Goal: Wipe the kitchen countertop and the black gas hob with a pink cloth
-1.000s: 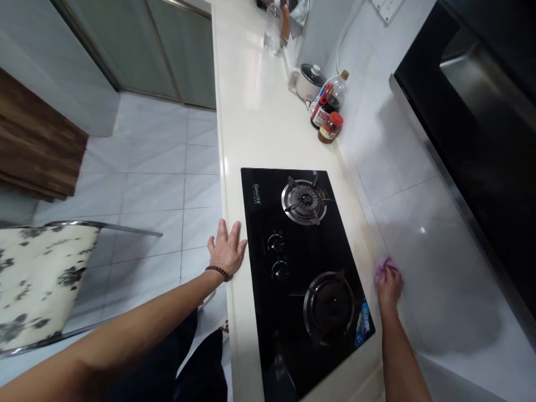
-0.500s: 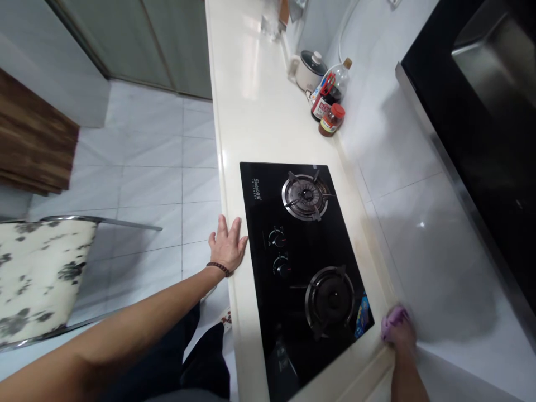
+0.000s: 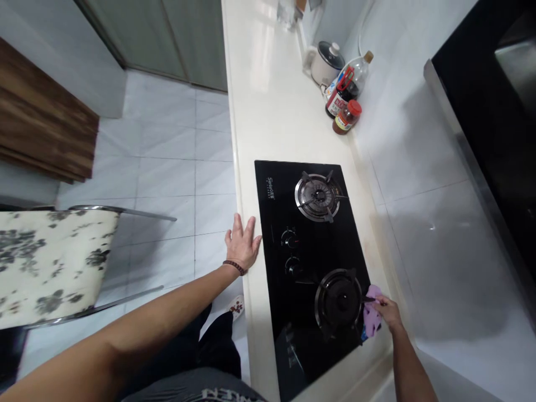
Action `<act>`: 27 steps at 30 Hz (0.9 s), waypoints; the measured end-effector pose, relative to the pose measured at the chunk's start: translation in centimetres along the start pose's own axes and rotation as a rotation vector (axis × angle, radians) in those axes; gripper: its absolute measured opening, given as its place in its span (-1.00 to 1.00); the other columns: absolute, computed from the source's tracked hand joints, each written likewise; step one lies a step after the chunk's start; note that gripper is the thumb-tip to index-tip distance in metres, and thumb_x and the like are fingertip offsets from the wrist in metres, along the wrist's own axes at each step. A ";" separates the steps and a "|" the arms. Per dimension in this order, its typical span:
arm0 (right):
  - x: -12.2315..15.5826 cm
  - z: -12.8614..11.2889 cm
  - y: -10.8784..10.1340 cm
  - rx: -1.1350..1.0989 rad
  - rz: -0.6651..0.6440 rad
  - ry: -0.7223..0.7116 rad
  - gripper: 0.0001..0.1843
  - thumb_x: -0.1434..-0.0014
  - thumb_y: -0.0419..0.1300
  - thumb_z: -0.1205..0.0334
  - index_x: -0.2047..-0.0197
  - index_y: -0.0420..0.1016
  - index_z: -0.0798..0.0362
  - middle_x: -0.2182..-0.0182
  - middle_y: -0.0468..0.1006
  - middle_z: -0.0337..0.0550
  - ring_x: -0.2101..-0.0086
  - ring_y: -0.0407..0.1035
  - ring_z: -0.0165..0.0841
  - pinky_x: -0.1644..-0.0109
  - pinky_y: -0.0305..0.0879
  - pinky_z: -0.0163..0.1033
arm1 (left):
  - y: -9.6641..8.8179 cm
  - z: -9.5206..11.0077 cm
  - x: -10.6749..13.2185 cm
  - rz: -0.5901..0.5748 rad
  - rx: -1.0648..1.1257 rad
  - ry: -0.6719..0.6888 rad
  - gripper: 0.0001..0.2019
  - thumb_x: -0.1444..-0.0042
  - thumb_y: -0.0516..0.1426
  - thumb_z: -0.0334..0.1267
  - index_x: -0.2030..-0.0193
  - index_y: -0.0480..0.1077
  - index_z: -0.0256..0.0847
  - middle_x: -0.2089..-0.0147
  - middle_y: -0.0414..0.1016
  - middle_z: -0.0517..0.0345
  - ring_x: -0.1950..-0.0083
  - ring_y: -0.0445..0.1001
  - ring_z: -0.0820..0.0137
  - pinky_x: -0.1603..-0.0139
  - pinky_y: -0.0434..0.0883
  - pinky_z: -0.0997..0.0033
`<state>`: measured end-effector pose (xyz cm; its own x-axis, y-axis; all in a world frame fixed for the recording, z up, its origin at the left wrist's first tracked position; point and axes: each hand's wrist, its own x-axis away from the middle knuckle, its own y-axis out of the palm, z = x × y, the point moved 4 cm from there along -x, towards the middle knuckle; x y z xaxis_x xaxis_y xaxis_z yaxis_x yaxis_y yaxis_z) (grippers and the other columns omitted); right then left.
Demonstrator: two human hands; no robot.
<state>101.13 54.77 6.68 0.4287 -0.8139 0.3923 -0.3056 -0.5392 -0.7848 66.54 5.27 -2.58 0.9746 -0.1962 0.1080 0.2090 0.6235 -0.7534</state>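
Observation:
My left hand (image 3: 244,245) lies on the front edge of the pale countertop (image 3: 288,111), fingers spread, beside the stove. A dark beaded bracelet circles its wrist. At the stove's back right, my right hand (image 3: 388,314) has its fingers closed on a purple cloth (image 3: 372,321). The cloth rests over the stove's rear edge, next to a prong of the near burner (image 3: 341,301), and partly covers a blue sticker (image 3: 364,334). The black glass gas stove (image 3: 310,251) also has a far burner (image 3: 319,196) and two control knobs (image 3: 290,240).
Beyond the stove stand a red-lidded jar (image 3: 347,117), a dark sauce bottle (image 3: 337,100), a clear bottle (image 3: 360,72) and a small lidded pot (image 3: 324,64). A black range hood (image 3: 494,100) overhangs the right side. A floral chair (image 3: 58,262) stands on the left.
My right hand has brought the purple cloth from the counter by the wall onto the stove's rear edge beside the near burner. My left hand stays on the counter edge; the view has shifted slightly.

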 end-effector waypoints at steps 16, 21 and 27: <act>-10.6 -19.8 7.3 0.209 -0.079 -0.407 -0.74 0.14 0.33 0.13 0.38 0.66 0.11 0.32 0.70 0.01 0.26 0.52 -0.13 0.03 0.44 -0.08 | 0.4 -0.5 0.2 0.005 -0.024 0.005 -0.28 -0.47 -0.05 0.09 -0.63 0.06 -0.28 -0.69 -0.25 -0.44 -0.71 -0.20 -0.09 -0.54 0.04 -0.32; -5.2 -25.3 15.2 0.254 -0.212 -0.639 -0.74 -0.02 0.25 0.21 0.24 0.71 0.04 0.12 0.69 -0.05 0.06 0.50 -0.19 -0.18 0.40 -0.14 | 0.4 -0.5 0.1 0.010 -0.018 0.014 -0.27 -0.47 -0.07 0.10 -0.62 0.07 -0.32 -0.68 -0.24 -0.50 -0.70 -0.16 -0.14 -0.52 0.06 -0.38; 3.1 -23.5 21.9 0.367 -0.349 -0.962 -0.53 -0.24 0.13 0.19 -0.17 0.61 0.01 -0.19 0.55 0.01 -0.21 0.38 -0.09 -0.37 0.35 0.05 | 0.6 -0.6 0.2 0.042 -0.016 0.029 -0.28 -0.47 -0.08 0.10 -0.60 0.11 -0.32 -0.67 -0.18 -0.52 -0.69 -0.11 -0.15 -0.50 0.09 -0.40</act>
<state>75.82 35.35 2.01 0.9780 -0.0315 0.2062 0.1662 -0.4800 -0.8614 66.83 5.15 -3.37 0.9797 -0.1922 0.0568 0.1661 0.6199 -0.7669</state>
